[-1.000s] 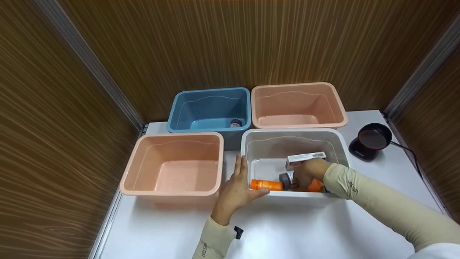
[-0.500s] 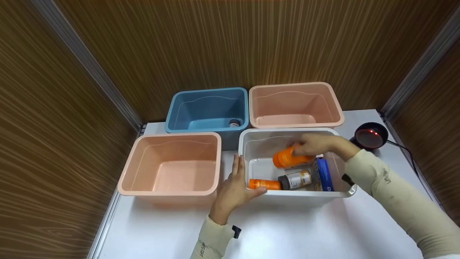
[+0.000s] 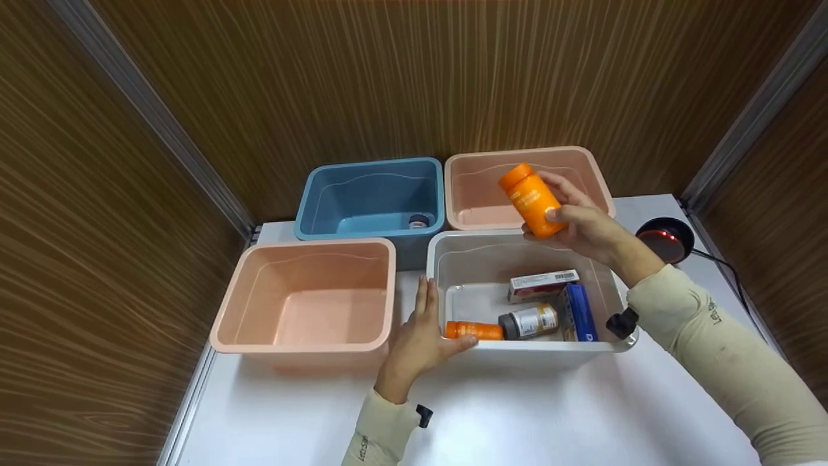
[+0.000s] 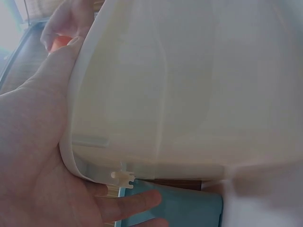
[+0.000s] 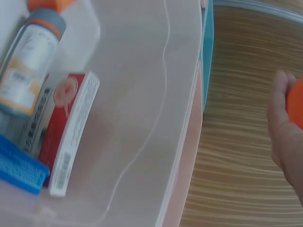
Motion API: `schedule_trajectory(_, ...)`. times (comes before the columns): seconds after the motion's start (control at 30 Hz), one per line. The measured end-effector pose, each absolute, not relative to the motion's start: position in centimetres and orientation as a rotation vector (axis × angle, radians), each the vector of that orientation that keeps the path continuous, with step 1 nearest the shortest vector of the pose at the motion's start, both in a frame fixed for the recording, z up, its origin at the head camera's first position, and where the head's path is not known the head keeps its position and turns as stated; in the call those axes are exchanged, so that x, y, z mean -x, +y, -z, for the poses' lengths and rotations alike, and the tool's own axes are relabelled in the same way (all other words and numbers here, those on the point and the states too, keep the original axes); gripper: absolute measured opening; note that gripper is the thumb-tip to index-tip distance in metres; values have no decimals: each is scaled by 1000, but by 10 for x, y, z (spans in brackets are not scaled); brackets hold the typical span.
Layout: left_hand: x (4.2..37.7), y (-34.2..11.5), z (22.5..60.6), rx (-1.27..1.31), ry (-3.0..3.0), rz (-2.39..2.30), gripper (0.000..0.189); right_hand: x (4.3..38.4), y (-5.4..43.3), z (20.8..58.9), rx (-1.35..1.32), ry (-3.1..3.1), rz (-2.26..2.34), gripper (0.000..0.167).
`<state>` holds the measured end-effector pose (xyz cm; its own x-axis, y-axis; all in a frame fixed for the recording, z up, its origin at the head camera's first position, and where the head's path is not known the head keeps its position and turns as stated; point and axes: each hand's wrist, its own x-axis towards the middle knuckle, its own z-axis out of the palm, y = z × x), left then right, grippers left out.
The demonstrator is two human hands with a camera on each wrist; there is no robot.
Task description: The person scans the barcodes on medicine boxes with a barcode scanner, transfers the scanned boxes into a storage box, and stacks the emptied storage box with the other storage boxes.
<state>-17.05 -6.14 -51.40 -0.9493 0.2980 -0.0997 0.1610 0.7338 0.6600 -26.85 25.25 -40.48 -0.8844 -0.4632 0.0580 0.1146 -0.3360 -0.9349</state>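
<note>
In the head view my right hand (image 3: 582, 220) grips an orange bottle (image 3: 533, 200), tilted, above the back of the white bin (image 3: 550, 347) and overlapping the peach bin behind it. Only a slice of that bottle shows at the right edge of the right wrist view. My left hand (image 3: 420, 346) rests at the white bin's front left corner, fingers straight along its side and thumb over the front rim. Inside the bin lie a second orange bottle (image 3: 475, 331), a grey-capped bottle (image 3: 532, 321), a red and white box (image 5: 68, 132) and a blue box (image 3: 580, 313).
A peach bin (image 3: 303, 348) stands to the left. Behind are a blue bin (image 3: 372, 235) holding a small dark-capped jar (image 3: 418, 221), and another peach bin (image 3: 466, 155). A black scanner (image 3: 666, 239) with a red light and a cable sits at the right.
My right hand has lifted the orange bottle up out of the white bin, turning it more upright. The left hand stays at the corner. The scanner's red light has come on.
</note>
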Motion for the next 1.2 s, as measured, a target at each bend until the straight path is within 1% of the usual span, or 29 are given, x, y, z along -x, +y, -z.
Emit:
schedule_trajectory(0.1, 171, -61, 514, -369, 2741, -1021, 126, 269, 252, 404, 476, 1497, 2360, 75)
schedule_trajectory(0.17, 172, -61, 514, -365, 2742, -1021, 126, 269, 252, 402, 491, 1469, 2413, 75)
schedule_trajectory(0.23, 172, -61, 514, -359, 2738, -1016, 127, 269, 253, 400, 500, 1462, 2456, 70)
schedule_trajectory(0.37, 173, -61, 515, -360, 2731, -1011, 126, 268, 257, 397, 484, 1506, 2511, 52)
schedule_trajectory(0.47, 173, -62, 515, -370, 2733, -1013, 126, 266, 261, 395, 466, 1644, 2503, 45)
schedule_trajectory(0.63, 173, -63, 516, -380, 2739, -1020, 125, 260, 267, 389, 466, 1919, 2404, 46)
schedule_trajectory(0.73, 174, -64, 515, -383, 2732, -1029, 123, 257, 270, 386, 460, 2022, 2339, 50)
schedule_trajectory(0.93, 177, -66, 516, -392, 2730, -1045, 124, 250, 277, 377, 465, 2329, 2100, 53)
schedule_trajectory(1.07, 178, -67, 516, -413, 2746, -1036, 124, 249, 282, 374, 437, 2470, 2006, 48)
schedule_trajectory(1.2, 179, -68, 517, -421, 2753, -1022, 125, 246, 288, 372, 382, 2411, 2131, 36)
